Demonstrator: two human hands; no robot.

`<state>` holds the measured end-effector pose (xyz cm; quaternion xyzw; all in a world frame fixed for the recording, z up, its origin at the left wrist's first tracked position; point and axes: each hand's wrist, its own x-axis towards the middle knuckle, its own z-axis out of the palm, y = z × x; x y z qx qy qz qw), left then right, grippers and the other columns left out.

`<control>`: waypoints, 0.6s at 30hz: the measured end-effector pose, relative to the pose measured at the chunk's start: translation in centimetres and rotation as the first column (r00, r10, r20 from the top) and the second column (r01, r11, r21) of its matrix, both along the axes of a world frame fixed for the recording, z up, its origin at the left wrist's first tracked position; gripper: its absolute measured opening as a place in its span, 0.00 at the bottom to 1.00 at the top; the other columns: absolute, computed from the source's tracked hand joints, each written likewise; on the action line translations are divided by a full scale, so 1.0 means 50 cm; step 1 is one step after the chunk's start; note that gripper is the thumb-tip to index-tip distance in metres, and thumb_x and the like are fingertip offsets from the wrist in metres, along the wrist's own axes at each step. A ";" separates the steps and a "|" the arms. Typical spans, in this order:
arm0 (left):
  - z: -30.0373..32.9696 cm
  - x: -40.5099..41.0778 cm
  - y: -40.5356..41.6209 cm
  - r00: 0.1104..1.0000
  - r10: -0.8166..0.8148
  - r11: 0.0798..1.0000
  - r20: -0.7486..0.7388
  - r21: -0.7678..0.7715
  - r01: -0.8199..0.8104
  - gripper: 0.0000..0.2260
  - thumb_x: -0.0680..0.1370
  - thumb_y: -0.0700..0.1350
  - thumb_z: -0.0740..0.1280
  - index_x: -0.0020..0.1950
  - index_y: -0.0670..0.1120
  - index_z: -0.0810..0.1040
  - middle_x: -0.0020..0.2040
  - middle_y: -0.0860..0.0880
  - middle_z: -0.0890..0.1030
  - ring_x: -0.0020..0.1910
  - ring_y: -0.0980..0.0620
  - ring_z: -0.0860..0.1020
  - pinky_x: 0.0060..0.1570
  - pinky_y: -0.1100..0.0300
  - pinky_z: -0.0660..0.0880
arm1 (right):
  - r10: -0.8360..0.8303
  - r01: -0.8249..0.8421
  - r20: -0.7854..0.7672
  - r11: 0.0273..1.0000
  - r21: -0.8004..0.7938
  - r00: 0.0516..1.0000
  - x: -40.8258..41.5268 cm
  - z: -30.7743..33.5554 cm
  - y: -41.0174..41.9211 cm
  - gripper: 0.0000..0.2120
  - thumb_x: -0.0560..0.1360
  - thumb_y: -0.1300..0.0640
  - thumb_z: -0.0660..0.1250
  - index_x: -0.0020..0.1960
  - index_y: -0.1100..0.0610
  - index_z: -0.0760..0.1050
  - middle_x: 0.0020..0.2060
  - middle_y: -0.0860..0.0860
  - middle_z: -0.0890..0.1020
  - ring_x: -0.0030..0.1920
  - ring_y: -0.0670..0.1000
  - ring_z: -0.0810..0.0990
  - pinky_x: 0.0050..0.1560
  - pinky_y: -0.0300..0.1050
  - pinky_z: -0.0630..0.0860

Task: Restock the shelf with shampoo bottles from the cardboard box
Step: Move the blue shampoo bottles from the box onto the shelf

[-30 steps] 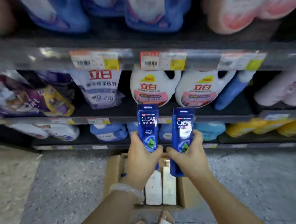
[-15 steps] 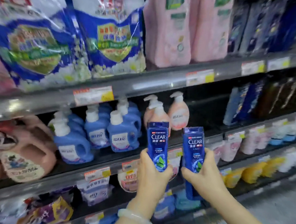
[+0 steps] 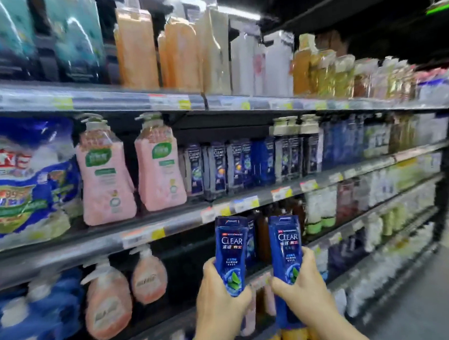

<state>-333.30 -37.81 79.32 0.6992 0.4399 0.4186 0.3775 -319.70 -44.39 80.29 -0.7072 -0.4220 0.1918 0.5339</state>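
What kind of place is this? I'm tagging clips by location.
Most likely a supermarket toiletries aisle: long shelves packed with bottles, price tags along the shelf edges, and many identical Clear bottles in a row.

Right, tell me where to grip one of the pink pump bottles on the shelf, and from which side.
Take the right pink pump bottle by its narrower shoulder below the pump, coming straight from the front. It stands upright, its body flares toward the base, and a twin stands close on its left.
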 end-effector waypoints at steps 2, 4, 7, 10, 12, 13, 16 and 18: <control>0.017 0.080 -0.026 1.000 -0.013 1.000 0.023 -0.004 0.013 0.26 0.66 0.45 0.73 0.55 0.56 0.60 0.50 0.53 0.76 0.51 0.51 0.77 0.48 0.60 0.71 | -0.008 0.008 0.019 1.000 0.010 1.000 0.078 0.020 -0.024 0.24 0.70 0.61 0.70 0.57 0.51 0.58 0.43 0.45 0.76 0.39 0.40 0.75 0.31 0.31 0.67; 0.032 0.149 -0.045 0.999 -0.015 1.000 0.037 -0.020 0.016 0.26 0.67 0.45 0.73 0.54 0.56 0.59 0.50 0.54 0.76 0.51 0.51 0.77 0.49 0.60 0.71 | -0.003 0.003 0.013 1.000 0.014 1.000 0.144 0.034 -0.038 0.25 0.70 0.62 0.70 0.58 0.52 0.57 0.45 0.46 0.75 0.40 0.41 0.75 0.32 0.32 0.68; 0.046 0.226 -0.054 0.998 -0.018 0.998 0.055 -0.055 0.021 0.25 0.68 0.45 0.73 0.54 0.56 0.60 0.50 0.55 0.76 0.51 0.53 0.77 0.50 0.60 0.73 | 0.007 -0.008 0.018 1.000 0.011 1.000 0.223 0.050 -0.044 0.25 0.70 0.62 0.70 0.58 0.52 0.58 0.48 0.49 0.74 0.42 0.42 0.76 0.31 0.33 0.68; 0.050 0.272 -0.042 0.999 -0.005 0.999 0.053 -0.053 0.007 0.25 0.67 0.45 0.74 0.55 0.54 0.62 0.50 0.55 0.77 0.50 0.54 0.77 0.50 0.60 0.74 | 0.034 -0.034 0.027 0.999 0.005 0.999 0.276 0.057 -0.023 0.25 0.70 0.62 0.71 0.58 0.54 0.59 0.44 0.46 0.74 0.41 0.43 0.76 0.33 0.36 0.69; 0.055 0.293 -0.022 0.999 0.015 0.999 0.051 -0.048 -0.012 0.24 0.67 0.45 0.74 0.55 0.54 0.63 0.50 0.55 0.77 0.49 0.54 0.78 0.48 0.62 0.73 | 0.052 -0.052 0.031 0.999 0.005 0.998 0.299 0.062 0.001 0.25 0.69 0.61 0.71 0.58 0.56 0.59 0.42 0.46 0.74 0.40 0.44 0.76 0.34 0.37 0.70; 0.058 0.301 -0.011 0.998 0.027 0.999 0.057 -0.044 -0.025 0.24 0.67 0.45 0.74 0.54 0.54 0.63 0.50 0.55 0.77 0.49 0.54 0.77 0.47 0.62 0.72 | 0.063 -0.063 0.032 0.998 0.008 0.998 0.309 0.065 0.015 0.24 0.69 0.61 0.71 0.57 0.56 0.59 0.42 0.47 0.74 0.39 0.43 0.76 0.33 0.36 0.69; 0.072 0.324 0.037 0.995 0.063 0.998 0.076 -0.021 -0.062 0.23 0.68 0.44 0.74 0.53 0.54 0.63 0.48 0.56 0.76 0.46 0.56 0.77 0.44 0.62 0.73 | 0.081 -0.081 0.028 0.997 0.010 0.996 0.332 0.074 0.067 0.24 0.70 0.60 0.71 0.58 0.55 0.59 0.43 0.47 0.74 0.39 0.42 0.75 0.31 0.33 0.66; 0.083 0.344 0.079 0.993 0.082 0.997 0.085 0.004 -0.083 0.23 0.68 0.44 0.74 0.51 0.55 0.62 0.46 0.55 0.76 0.44 0.59 0.76 0.41 0.62 0.73 | 0.083 -0.084 0.047 0.996 0.024 0.995 0.357 0.077 0.116 0.26 0.69 0.60 0.71 0.59 0.55 0.59 0.43 0.46 0.75 0.41 0.44 0.76 0.34 0.34 0.68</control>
